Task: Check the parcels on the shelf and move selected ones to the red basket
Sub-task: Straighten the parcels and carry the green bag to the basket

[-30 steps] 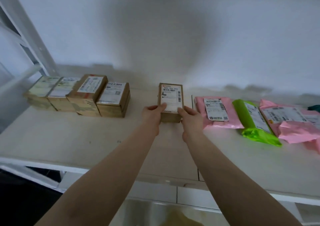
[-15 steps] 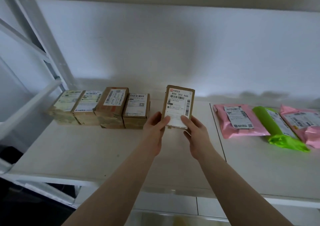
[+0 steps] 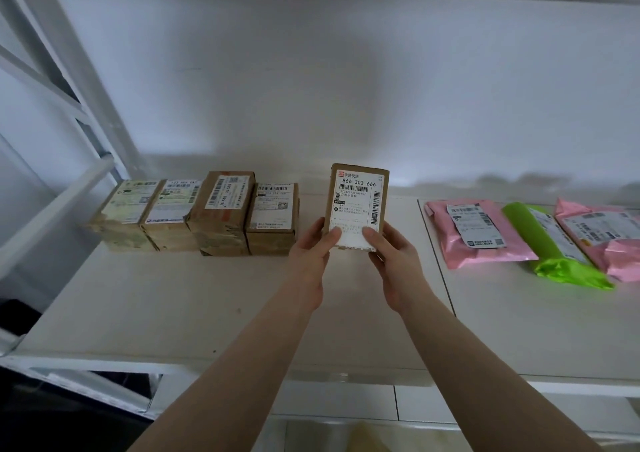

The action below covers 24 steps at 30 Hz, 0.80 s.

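Observation:
A small brown cardboard parcel (image 3: pixel 358 198) with a white shipping label is held up above the white shelf (image 3: pixel 173 306), its label tilted toward me. My left hand (image 3: pixel 311 250) grips its lower left edge, thumb on the label. My right hand (image 3: pixel 391 254) grips its lower right edge, thumb on the label too. A row of several brown boxes (image 3: pixel 221 212) stands on the shelf to the left. Pink mailers (image 3: pixel 478 233) and a green mailer (image 3: pixel 554 247) lie on the shelf to the right. No red basket is in view.
The white wall (image 3: pixel 311 87) closes the back of the shelf, and another shelf board runs overhead. White frame bars (image 3: pixel 55 209) slant at the left. Below the shelf's front edge is a lower level with something yellowish (image 3: pixel 367 437).
Both hands have lifted the parcel off the shelf and tipped its label toward me. The view has shifted, so the boxes and mailers sit further right in frame.

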{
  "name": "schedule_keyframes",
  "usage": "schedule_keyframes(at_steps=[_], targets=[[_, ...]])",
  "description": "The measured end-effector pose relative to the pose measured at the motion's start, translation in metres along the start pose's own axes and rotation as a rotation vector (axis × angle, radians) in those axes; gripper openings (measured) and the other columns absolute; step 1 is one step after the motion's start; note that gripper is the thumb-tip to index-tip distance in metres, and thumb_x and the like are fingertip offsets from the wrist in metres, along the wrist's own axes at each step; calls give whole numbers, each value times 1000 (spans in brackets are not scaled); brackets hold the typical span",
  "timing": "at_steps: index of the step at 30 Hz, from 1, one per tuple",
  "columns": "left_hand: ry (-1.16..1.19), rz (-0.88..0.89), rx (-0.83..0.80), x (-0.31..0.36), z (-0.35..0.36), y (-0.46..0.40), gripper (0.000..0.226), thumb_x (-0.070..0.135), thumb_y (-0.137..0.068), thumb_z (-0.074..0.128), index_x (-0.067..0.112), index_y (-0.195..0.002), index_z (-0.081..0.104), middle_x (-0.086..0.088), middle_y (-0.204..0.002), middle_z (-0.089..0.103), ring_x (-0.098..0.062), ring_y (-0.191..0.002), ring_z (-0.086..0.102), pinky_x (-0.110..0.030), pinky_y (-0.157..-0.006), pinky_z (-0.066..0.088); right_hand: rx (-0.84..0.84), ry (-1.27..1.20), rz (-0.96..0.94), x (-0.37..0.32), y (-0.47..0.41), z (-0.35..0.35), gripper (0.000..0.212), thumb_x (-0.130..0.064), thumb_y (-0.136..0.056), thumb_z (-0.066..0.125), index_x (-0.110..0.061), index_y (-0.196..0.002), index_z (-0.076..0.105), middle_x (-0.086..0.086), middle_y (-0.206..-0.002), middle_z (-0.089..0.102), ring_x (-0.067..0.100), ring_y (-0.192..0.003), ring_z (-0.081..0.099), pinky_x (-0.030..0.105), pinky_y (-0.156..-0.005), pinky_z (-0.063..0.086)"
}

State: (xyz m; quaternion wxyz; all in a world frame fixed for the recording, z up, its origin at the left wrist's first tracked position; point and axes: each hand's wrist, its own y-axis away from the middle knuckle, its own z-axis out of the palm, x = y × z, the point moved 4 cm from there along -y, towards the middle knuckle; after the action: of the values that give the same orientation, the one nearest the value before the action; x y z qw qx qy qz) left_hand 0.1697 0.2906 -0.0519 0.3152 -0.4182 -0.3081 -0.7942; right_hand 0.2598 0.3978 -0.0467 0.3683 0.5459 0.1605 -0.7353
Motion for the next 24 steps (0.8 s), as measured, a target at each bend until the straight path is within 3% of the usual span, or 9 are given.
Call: schedule_keyframes(at_steps=[3,6,9,12,15,18,20,22,24], targets=[[2,-31,10,-3,0,-1,42,15,-89,67,21,-129,60,1,-117,72,-3,-104,66,-17,-86,45,1,-1,-7,0,0,0,31,-7,-90,67,-15,-121,66,2,-112,76,14,-103,72,17,-80,55],[-102,-3,80,-5,-3,-3,43,23,-87,70,22,-129,61,3,-118,71,-8,-111,62,-29,-100,43,20,-1,19,2,-2,0,30,-11,-91,66,-15,-121,67,3,-112,76,14,-102,72,20,-83,54],[-460,155,249,3,-5,-3,45,38,-81,72,20,-122,65,4,-118,67,-14,-113,60,-34,-98,48,63,6,56,4,-7,0,31,-17,-92,67,-13,-123,67,5,-112,75,17,-102,71,25,-91,52],[-841,372,396,23,-6,-2,50,44,-81,70,23,-125,59,2,-126,54,-15,-114,53,-29,-93,44,103,37,103,7,-11,5,34,-25,-90,69,-14,-122,67,3,-107,75,16,-95,69,25,-86,53],[-1181,507,512,43,-10,-10,64,54,-79,67,22,-133,53,0,-137,48,-22,-129,42,-37,-106,32,140,101,168,12,-19,13,38,-35,-88,71,-14,-119,66,4,-107,74,20,-101,69,33,-92,54],[-1477,455,546,49,-18,-30,81,65,-83,54,15,-145,41,-7,-154,35,-28,-146,19,-45,-118,11,174,184,230,16,-35,24,35,-43,-86,72,-14,-105,68,3,-101,74,23,-99,68,38,-94,54],[-1589,352,510,47,-23,-43,90,68,-88,40,5,-151,27,-14,-161,19,-31,-151,1,-50,-119,-3,175,204,261,18,-45,31,30,-43,-86,72,-15,-96,69,3,-95,74,22,-92,69,36,-85,55],[-1627,276,469,42,-28,-50,90,66,-92,32,0,-152,21,-18,-162,12,-32,-151,-4,-50,-119,-5,170,209,270,21,-52,37,25,-40,-87,72,-16,-87,68,0,-86,72,17,-79,68,28,-68,55],[-1624,268,454,37,-33,-52,85,62,-95,31,0,-152,20,-18,-162,11,-30,-151,-1,-49,-120,-3,163,246,261,25,-59,40,24,-39,-86,72,-16,-85,67,-1,-83,72,16,-75,68,27,-66,54]])
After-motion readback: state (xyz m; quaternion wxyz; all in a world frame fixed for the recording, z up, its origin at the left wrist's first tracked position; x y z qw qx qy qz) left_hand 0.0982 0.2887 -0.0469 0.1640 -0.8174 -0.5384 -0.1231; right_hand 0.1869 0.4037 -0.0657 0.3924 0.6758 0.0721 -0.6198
